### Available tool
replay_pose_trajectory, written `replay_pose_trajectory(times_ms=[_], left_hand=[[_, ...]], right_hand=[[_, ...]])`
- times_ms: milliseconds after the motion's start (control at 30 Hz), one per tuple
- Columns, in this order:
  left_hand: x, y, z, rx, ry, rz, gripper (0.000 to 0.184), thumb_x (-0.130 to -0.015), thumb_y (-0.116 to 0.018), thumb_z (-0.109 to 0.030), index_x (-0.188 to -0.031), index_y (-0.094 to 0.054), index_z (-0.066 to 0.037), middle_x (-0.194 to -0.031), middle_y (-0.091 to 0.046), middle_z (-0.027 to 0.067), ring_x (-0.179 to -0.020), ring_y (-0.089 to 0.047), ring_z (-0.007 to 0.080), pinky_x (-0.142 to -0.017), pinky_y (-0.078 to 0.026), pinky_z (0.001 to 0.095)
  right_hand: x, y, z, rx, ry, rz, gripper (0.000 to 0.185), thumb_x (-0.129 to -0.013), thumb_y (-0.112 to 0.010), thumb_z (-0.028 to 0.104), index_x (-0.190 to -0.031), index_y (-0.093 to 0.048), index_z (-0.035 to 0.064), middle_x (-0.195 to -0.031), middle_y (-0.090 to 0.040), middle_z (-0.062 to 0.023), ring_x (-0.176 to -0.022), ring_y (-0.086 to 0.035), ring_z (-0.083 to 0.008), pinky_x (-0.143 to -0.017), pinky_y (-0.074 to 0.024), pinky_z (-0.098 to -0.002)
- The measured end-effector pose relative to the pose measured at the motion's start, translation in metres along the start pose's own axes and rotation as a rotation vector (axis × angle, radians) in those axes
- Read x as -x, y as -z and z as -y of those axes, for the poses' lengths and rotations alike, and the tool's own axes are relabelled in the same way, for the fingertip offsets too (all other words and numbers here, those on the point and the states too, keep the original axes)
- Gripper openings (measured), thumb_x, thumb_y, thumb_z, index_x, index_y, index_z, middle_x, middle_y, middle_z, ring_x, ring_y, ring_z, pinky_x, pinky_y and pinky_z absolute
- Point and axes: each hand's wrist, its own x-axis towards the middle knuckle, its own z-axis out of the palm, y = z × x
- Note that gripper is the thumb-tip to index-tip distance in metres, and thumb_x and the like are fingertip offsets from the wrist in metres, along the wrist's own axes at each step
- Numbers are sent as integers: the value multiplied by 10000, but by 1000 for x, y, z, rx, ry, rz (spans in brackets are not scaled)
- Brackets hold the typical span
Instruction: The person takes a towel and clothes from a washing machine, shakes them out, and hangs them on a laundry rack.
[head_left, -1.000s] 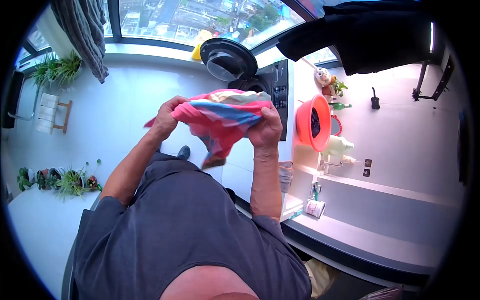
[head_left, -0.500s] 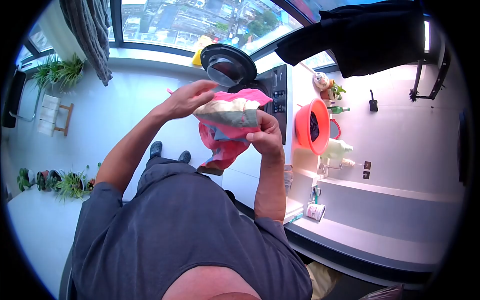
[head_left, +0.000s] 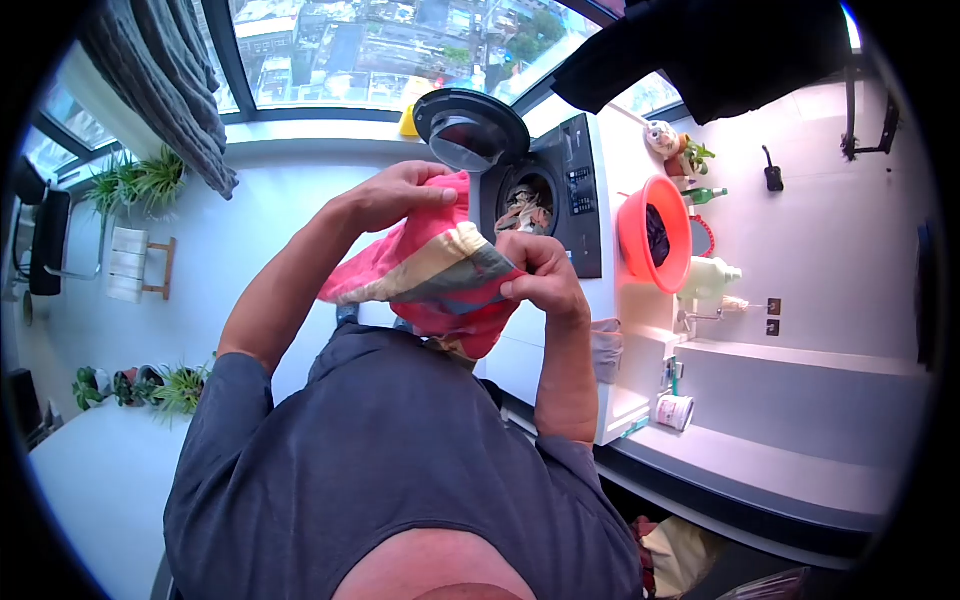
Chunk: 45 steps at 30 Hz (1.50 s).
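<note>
Two-handed hold on cloth (head_left: 430,272), pinched by left hand (head_left: 395,193) at top, by right hand (head_left: 547,274) at right edge; aloft, slung sideways between both, with right hand nearer the washer (head_left: 584,238).

Round black washer door (head_left: 467,140): swung open, an obstacle beyond the left hand (head_left: 402,192).
Washer mouth: passable beside the door, past the right hand (head_left: 545,272), with crumpled laundry (head_left: 525,214) inside.
Between hands: pink, cream and grey striped cloth (head_left: 430,262) bars the way.
Right side: orange-red plastic basin (head_left: 637,240) obstructs.
Left side: room above white floor (head_left: 255,215).
</note>
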Motion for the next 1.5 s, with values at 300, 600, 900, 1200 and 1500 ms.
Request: replay_pose_trajectory(times_ms=[300,600,900,1200,1500], left_hand=[[61,-87,-32,-116,-210,-322,149,-949,-624,-173,-980,-575,-36,-880,-600,22,-805,-591,83,-732,-509,239],[85,-152,-73,-219,-625,-389,265,-960,-587,-136,-1194,-579,-11,-1028,-610,123,-947,-621,213,-810,-542,334],[103,-153,-95,-206,-717,-624,298,-1002,-517,-262,-1205,-524,-44,-1114,-558,107,-1049,-573,244,-926,-477,442],[105,-158,-80,-12,-779,-644,221,-991,-548,-226,-1132,-601,-64,-1059,-648,104,-1012,-633,226,-945,-485,445],[170,-42,52,-352,-483,-1282,205,-1012,-518,-187,-1122,-585,-29,-986,-627,33,-879,-593,115,-841,-482,262]], right_hand=[[26,11,-71,115,-70,-402,186,-814,-706,75,-836,-521,65,-747,-506,49,-678,-469,-35,-602,-406,-201],[27,-12,-168,717,102,-607,145,-846,-685,171,-956,-663,79,-892,-639,-75,-815,-629,-238,-692,-527,-336],[34,4,-188,674,81,-514,364,-924,-607,326,-1158,-605,48,-1100,-658,-162,-1043,-612,-338,-902,-488,-421],[48,-1,-239,543,167,-644,280,-885,-603,96,-1160,-589,41,-1075,-655,-167,-915,-660,-349,-784,-550,-409],[111,91,-242,830,-99,-553,252,-870,-605,221,-1078,-628,82,-857,-674,-186,-826,-660,-390,-721,-524,-451]])
